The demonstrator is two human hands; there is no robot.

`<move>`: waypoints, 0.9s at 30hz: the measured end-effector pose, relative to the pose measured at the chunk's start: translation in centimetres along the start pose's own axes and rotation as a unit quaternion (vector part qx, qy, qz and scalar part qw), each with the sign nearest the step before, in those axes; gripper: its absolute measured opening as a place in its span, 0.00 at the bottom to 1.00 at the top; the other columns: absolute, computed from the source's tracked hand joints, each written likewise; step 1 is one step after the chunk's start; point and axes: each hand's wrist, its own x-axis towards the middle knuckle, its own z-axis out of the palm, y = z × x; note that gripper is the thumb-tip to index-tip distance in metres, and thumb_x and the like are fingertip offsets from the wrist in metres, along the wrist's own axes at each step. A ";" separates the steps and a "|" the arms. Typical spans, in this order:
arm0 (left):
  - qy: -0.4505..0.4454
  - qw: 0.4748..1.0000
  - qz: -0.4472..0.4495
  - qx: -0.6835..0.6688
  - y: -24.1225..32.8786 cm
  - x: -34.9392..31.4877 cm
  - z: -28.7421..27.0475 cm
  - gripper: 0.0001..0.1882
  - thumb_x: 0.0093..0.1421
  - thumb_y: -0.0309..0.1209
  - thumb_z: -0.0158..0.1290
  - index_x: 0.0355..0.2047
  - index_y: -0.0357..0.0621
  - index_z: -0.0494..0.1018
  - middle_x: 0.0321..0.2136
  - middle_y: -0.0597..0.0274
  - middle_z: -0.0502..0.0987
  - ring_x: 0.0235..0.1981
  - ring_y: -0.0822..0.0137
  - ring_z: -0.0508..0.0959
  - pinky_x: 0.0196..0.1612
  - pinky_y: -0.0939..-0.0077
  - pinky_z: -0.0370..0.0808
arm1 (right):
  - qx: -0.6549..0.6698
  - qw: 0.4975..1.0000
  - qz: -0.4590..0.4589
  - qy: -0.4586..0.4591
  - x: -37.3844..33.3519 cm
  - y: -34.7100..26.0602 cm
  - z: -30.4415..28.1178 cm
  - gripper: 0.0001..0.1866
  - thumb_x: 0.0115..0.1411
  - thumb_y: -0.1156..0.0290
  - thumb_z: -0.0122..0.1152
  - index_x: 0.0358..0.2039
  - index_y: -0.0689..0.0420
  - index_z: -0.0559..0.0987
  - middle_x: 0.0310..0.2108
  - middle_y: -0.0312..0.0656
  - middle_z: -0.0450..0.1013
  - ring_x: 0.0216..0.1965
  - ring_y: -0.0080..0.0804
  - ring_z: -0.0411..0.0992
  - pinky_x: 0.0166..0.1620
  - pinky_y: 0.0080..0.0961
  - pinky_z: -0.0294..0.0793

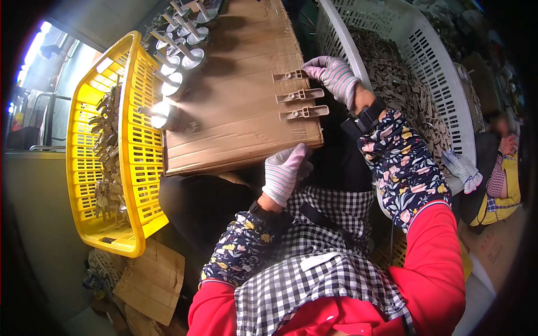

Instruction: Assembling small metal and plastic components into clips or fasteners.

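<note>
Head view: a cardboard sheet (235, 95) lay across the person's lap as a work surface, tilted, between a yellow basket (131, 168) on the left and a white basket (437, 84) on the far right. The right hand (335, 75), in a striped knit glove, rested at the sheet's right edge, its fingers closed on the end of the farthest of three tan plastic clips (300, 96) that lay side by side in a row there. The left hand (284, 171), gloved likewise, sat at the near edge of the sheet with fingers curled; whether it pinched the cardboard or only steadied it could not be told. A row of round metal fittings (178, 59) with short stems stood along the far-left part of the sheet, just beside the yellow basket, which held a pile of grey-tan parts (106, 140). The white basket held a heap of similar brownish pieces (403, 84). Judged from this layout, the clip would be best set parallel to its neighbours, with the left hand keeping the sheet level so that nothing slid.
</note>
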 end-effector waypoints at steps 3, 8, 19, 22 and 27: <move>0.002 1.000 -0.001 0.005 0.0 0.1 0.1 0.18 0.57 0.44 0.52 0.31 0.39 0.76 0.16 0.66 0.75 0.15 0.79 0.70 0.19 0.87 0.64 | 0.032 0.999 0.023 -0.014 0.1 0.5 0.0 0.11 0.53 0.65 0.62 0.33 0.59 0.78 0.28 0.34 0.74 0.31 0.21 0.68 0.37 0.20 0.68; 0.006 1.000 0.001 0.006 0.1 0.1 0.2 0.18 0.57 0.44 0.53 0.31 0.39 0.76 0.16 0.66 0.75 0.15 0.79 0.70 0.19 0.87 0.64 | 0.070 0.996 0.051 -0.024 0.1 0.6 0.2 0.11 0.52 0.66 0.62 0.33 0.59 0.79 0.28 0.35 0.75 0.30 0.20 0.68 0.37 0.20 0.68; 0.002 1.000 -0.007 0.010 0.1 0.0 -0.3 0.19 0.55 0.43 0.54 0.32 0.37 0.75 0.17 0.63 0.75 0.15 0.75 0.71 0.18 0.83 0.67 | 0.041 0.998 0.044 -0.012 0.2 0.4 0.9 0.12 0.51 0.66 0.63 0.32 0.60 0.79 0.27 0.36 0.75 0.29 0.22 0.69 0.37 0.22 0.69; -0.007 1.000 -0.004 0.012 0.1 0.0 0.1 0.18 0.56 0.43 0.54 0.32 0.36 0.75 0.18 0.62 0.74 0.15 0.75 0.71 0.18 0.83 0.67 | -0.027 0.999 0.019 0.005 0.4 0.7 0.2 0.11 0.49 0.66 0.64 0.31 0.59 0.79 0.26 0.37 0.75 0.29 0.23 0.69 0.37 0.22 0.69; -0.011 0.999 0.032 -0.023 -1.4 0.7 0.2 0.15 0.57 0.42 0.53 0.31 0.40 0.75 0.15 0.65 0.73 0.14 0.78 0.69 0.17 0.86 0.64 | -0.191 0.981 -0.007 0.026 1.0 1.5 0.1 0.18 0.45 0.57 0.64 0.31 0.58 0.78 0.29 0.47 0.75 0.34 0.38 0.73 0.40 0.31 0.70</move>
